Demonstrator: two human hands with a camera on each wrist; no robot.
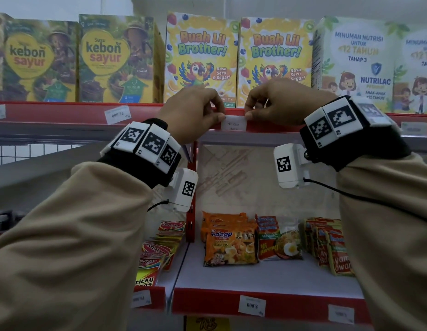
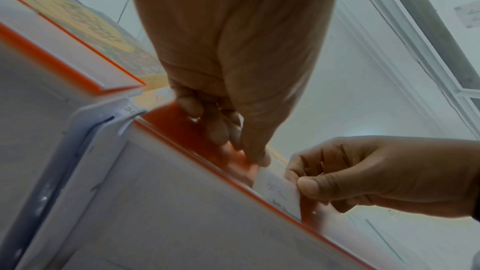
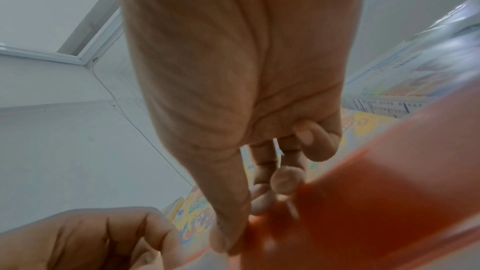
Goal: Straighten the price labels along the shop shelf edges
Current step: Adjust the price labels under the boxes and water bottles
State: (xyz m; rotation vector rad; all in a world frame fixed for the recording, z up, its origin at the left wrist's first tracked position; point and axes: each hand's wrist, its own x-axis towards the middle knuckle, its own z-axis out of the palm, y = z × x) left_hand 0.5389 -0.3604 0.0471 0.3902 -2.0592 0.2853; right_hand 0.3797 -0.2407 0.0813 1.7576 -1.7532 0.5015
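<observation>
A small white price label (image 1: 234, 123) sits on the red edge strip (image 1: 64, 113) of the upper shelf, below the "Buah Lil Brother" boxes. My left hand (image 1: 219, 114) pinches its upper left corner between thumb and curled fingers. My right hand (image 1: 249, 112) pinches its upper right corner the same way. From the left wrist, the label (image 2: 280, 192) lies between my left hand (image 2: 255, 158) and my right hand (image 2: 309, 187). In the right wrist view, my right hand (image 3: 233, 239) is at the blurred red strip (image 3: 363, 202), and the label is hidden.
Another label (image 1: 117, 114) hangs tilted and upside down further left on the same strip; one more (image 1: 414, 128) is at the right. Cartons (image 1: 201, 56) line the upper shelf. Noodle packets (image 1: 230, 244) lie on the lower shelf, whose edge carries labels (image 1: 251, 305).
</observation>
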